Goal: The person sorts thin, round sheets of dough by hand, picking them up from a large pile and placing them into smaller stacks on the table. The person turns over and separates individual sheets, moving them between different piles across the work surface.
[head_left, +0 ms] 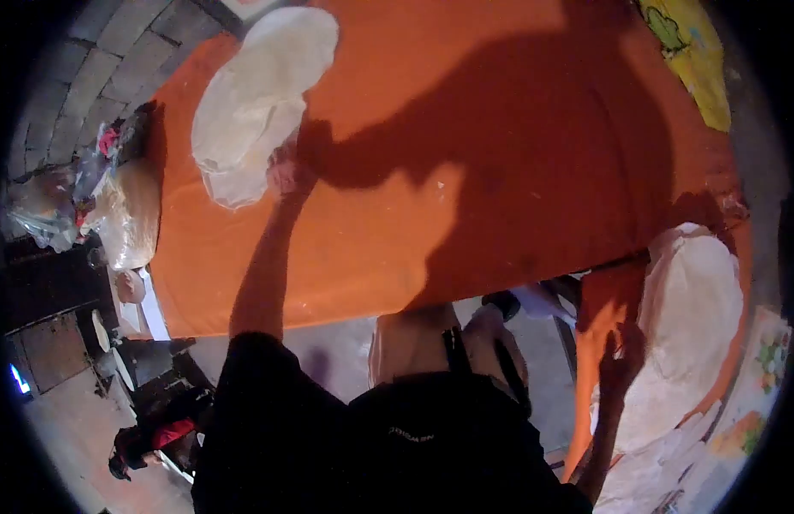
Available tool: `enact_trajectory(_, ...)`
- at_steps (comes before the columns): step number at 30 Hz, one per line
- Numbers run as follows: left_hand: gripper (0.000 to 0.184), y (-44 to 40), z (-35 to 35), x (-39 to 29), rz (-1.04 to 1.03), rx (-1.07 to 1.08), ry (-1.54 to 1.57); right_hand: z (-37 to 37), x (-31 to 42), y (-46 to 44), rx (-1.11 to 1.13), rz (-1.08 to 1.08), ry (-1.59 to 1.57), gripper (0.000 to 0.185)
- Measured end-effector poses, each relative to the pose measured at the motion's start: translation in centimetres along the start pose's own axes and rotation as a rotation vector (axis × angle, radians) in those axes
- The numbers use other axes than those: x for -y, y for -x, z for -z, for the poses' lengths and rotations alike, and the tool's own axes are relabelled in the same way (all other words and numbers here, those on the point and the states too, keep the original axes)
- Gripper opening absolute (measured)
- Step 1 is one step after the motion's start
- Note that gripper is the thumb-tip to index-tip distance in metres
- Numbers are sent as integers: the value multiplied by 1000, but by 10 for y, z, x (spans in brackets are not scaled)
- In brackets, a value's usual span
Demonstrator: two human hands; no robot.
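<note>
Thin pale round flatbreads (256,107) overlap on the orange-covered table (346,248) at the upper left. My left hand (287,171) is at their lower right edge, fingers curled against the rim of one. At the right, more large pale flatbreads (692,308) lie overlapping on an orange cloth. Beside their left edge is my right hand (621,355), thumb and fingers apart, with nothing visible between them. Whether its fingertips touch the bread is hard to see in the shade.
Clear plastic bags (127,214) stand at the table's left end, one with pale contents. A yellow patterned cloth (692,60) hangs over the far right corner. Another person (161,437) in dark and red clothing is at the lower left. My shadow falls across the table.
</note>
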State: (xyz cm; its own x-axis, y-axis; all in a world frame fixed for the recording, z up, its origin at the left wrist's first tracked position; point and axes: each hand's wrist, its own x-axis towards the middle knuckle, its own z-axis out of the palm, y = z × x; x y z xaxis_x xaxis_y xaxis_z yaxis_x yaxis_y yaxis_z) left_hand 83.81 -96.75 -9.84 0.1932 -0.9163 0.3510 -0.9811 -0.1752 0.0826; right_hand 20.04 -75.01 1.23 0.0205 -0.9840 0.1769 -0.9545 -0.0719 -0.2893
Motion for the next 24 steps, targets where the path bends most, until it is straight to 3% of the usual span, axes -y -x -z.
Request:
enact_trajectory(2,28,0,-26,64,-68,61,-98,-17,53,-24,29,31,-55,20)
enact_trajectory(3,26,-2,-27,75,-92,92,-121,-24,73,-31,80,74,52,22)
enact_trajectory(6,14,-17,7,87,-126,198,-134,-48,111,-55,108,188,-150,24)
enact_trajectory(9,1,-33,47,90,-307,115,-100,-63,160,-92,224,159,-243,21)
enact_trajectory(11,6,-19,66,80,-455,32,-92,-115,151,-92,129,250,-358,24)
enact_trajectory(13,4,17,102,32,-490,221,31,-121,202,-119,282,-94,-569,30)
enact_trajectory(16,7,87,117,-36,-563,392,123,-165,239,-148,547,-326,-915,28)
enact_trajectory(18,17,127,107,-57,-523,703,375,-194,257,-159,732,-451,-1141,30)
enact_trajectory(21,30,111,118,-64,-478,560,658,-235,275,-165,952,-610,-1338,35)
enact_trajectory(23,33,96,80,-45,-275,214,529,-252,283,-168,1007,-629,-1306,41)
enact_trajectory(24,46,71,63,-31,-367,140,340,-252,292,-169,972,-562,-1165,37)
